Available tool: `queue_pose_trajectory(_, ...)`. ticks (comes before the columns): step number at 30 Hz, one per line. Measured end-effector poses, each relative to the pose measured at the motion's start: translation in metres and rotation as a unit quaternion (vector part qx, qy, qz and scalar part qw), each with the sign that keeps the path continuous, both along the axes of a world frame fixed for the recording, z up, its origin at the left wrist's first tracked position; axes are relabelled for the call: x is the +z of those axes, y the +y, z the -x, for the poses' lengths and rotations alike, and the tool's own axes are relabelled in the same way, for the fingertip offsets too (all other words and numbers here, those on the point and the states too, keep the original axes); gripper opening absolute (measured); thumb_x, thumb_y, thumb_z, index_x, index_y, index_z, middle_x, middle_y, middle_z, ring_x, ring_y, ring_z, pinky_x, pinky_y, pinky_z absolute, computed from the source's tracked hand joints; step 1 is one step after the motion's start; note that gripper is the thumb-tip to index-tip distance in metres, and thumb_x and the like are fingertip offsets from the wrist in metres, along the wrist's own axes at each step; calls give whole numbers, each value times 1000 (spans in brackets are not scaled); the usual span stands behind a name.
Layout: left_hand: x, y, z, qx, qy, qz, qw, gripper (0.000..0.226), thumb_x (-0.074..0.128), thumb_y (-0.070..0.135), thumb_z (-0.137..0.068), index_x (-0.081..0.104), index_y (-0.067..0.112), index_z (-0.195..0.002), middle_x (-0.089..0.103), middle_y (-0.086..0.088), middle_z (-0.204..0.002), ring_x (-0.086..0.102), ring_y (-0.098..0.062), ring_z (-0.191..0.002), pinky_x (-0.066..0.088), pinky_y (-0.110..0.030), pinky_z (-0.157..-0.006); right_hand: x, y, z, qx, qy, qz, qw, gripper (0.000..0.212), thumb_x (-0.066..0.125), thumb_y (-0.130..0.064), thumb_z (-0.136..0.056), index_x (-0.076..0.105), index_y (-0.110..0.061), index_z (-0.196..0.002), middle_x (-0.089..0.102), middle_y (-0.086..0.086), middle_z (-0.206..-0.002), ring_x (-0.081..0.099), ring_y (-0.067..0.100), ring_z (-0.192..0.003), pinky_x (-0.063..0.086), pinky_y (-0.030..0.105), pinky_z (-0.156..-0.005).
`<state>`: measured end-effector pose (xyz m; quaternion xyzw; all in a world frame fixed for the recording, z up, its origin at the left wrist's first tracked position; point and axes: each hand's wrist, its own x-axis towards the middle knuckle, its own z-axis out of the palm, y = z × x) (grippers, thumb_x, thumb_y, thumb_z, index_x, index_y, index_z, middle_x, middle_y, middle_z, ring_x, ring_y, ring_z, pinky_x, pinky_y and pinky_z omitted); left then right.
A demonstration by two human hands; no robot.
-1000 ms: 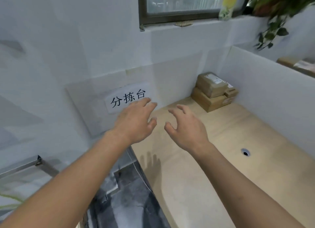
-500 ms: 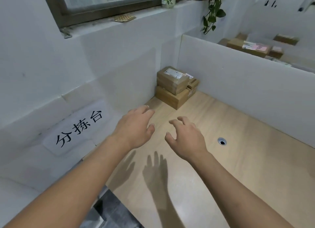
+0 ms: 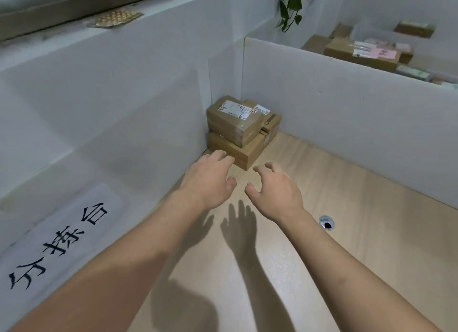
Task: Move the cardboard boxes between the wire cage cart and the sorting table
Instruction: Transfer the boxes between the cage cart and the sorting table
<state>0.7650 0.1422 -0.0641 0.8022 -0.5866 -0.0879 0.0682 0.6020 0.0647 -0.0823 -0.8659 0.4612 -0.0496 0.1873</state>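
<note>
left hand (image 3: 210, 180): fingers loose, holding nothing | right hand (image 3: 275, 188): fingers spread, half-curled, holding nothing | both above sorting table (image 3: 347, 232) | cardboard boxes (image 3: 240, 130): stacked in far table corner, near fingertips

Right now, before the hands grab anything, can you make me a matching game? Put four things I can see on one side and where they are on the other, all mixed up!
Things
1. cardboard boxes
2. round hole
3. green plant
4. paper sign

Places
A. hanging up high, above the white partition
B. stacked in the far corner of the table
C. on the white wall at the left
D. in the table, to the right of the right hand

Pairs: 1-B, 2-D, 3-A, 4-C
</note>
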Motion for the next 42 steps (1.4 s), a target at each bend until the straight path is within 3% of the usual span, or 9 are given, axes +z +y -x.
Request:
queue_pose_trajectory(12,-95,-191,-102,3,34,2,999,43,59,42,-95,55,20,-132,46,-7,-144,46,-45,-130,46,-53,-105,-75,-147,-97,-93,-3,-53,994,41,46,-35,-101,57,-21,-138,52,9,-137,58,36,-120,51,43,-95)
queue_pose_trajectory(17,-138,-250,-120,49,47,-15,998,80,54,66,-95,18,39,-161,3,0,-173,2,-57,-152,20,-62,-122,-110,-190,-115,-126,-39,-61,989,42,45,-34,-103,54,-20,-142,51,9,-140,57,33,-124,49,42,-97)
queue_pose_trajectory(21,-164,-249,-129,54,43,30,997,80,44,73,-95,7,47,-161,-5,3,-173,15,-61,-148,25,-65,-120,-133,-205,-127,-155,-96,-64,981,43,42,-35,-106,51,-20,-145,50,8,-141,58,29,-122,44,36,-92)
queue_pose_trajectory(24,-174,-234,-135,18,65,93,993,82,44,67,-86,23,40,-160,7,-1,-173,39,-51,-139,42,-58,-111,-142,-208,-139,-185,-167,-52,967,46,42,-43,-106,47,-24,-147,50,4,-139,55,23,-123,40,33,-92)
queue_pose_trajectory(29,-184,-200,-161,-62,161,208,963,72,56,36,-79,52,22,-150,29,-3,-167,38,-33,-148,39,-52,-117,-149,-214,-160,-203,-294,-93,929,62,45,-58,-102,40,-25,-154,50,-2,-150,45,14,-138,36,31,-114)
queue_pose_trajectory(34,-194,-186,-168,10,266,343,901,36,59,23,-100,65,5,-130,49,-13,-142,44,-6,-138,39,-27,-114,-165,-191,-170,-203,-338,-134,909,40,47,-59,-102,62,-27,-121,69,-10,-112,64,10,-105,53,43,-94)
queue_pose_trajectory(38,-192,-185,-157,73,327,331,882,63,72,12,-94,48,21,-151,25,-6,-152,20,11,-145,35,-25,-119,-170,-180,-171,-196,-363,-134,901,41,45,-57,-102,60,-31,-130,68,-11,-120,63,10,-113,52,44,-99)
queue_pose_trajectory(40,-192,-184,-156,85,338,307,886,80,70,25,-91,31,28,-161,11,-8,-161,3,4,-153,16,-13,-122,-170,-176,-170,-195,-365,-146,899,38,44,-54,-104,58,-32,-132,68,-13,-121,63,8,-114,52,42,-100)
queue_pose_trajectory(42,-197,-181,-159,111,388,275,872,92,67,40,-88,15,40,-164,13,-4,-165,8,-11,-157,16,-24,-125,-170,-170,-169,-187,-370,-159,896,41,43,-56,-103,55,-34,-136,67,-15,-125,62,7,-117,51,42,-102)
